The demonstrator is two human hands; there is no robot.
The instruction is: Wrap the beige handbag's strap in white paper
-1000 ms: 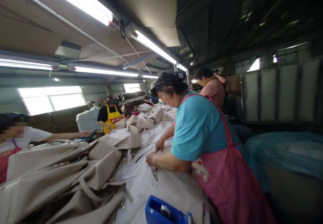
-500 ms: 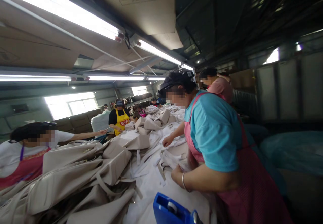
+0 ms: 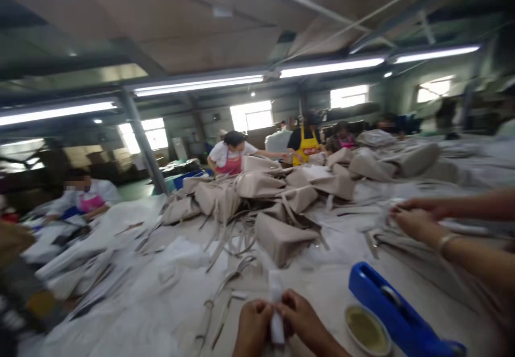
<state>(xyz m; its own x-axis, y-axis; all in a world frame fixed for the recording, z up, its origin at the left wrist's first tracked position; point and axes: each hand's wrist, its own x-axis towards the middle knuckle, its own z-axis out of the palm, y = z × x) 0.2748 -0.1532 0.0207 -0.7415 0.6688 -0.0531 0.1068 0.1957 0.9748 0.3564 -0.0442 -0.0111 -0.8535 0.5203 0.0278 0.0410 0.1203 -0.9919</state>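
Note:
At the bottom centre, my left hand [image 3: 253, 326] and my right hand [image 3: 304, 322] meet, fingers closed around a narrow strip of white wrapping [image 3: 276, 288]. It stands roughly upright between them; whatever is inside the wrapping is hidden. Left of my left hand lie beige bag straps [image 3: 208, 317] with metal fittings. To the right of my right hand sit a small round dish [image 3: 367, 327] with a pale rim and a blue tape dispenser [image 3: 396, 308]. The picture is blurred by motion.
Beyond my hands, beige bags [image 3: 281, 233] are heaped with loose straps. White sheets [image 3: 153, 287] of wrapping cover the table to the left. A co-worker's hands [image 3: 418, 220] work at the right. Other people stand across the table, one in a yellow apron [image 3: 309, 145].
My view has swung left, so the co-worker in blue now shows only by the arms at the right. Both my hands and the white strip have come into view.

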